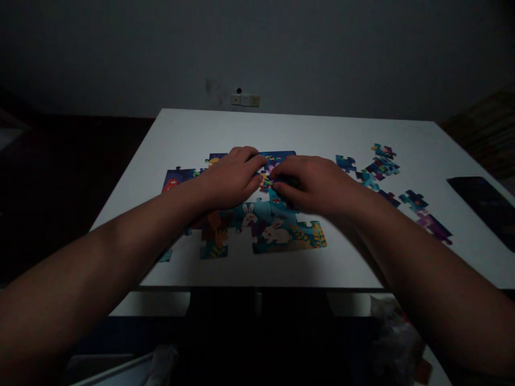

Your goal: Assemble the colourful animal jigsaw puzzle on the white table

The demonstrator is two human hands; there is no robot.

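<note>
A partly joined jigsaw puzzle (277,236) with white rabbits and teal, blue and orange pictures lies on the white table. My left hand (231,179) rests over its upper middle, fingers stretched forward and slightly apart, covering some of the pieces. Close beside it, my right hand (309,182) is pinched at a small colourful puzzle piece (265,183) within the puzzle's open middle. That piece lies between the tips of both hands, partly hidden by the fingers. Bare table shows through gaps just below it.
Loose puzzle pieces (380,167) are scattered to the right, some behind my right forearm. A dark phone-like slab (483,203) lies at the table's right side. The white table (201,126) stands before a grey wall with sockets (245,100). A clear plastic bag (396,338) is below the front edge.
</note>
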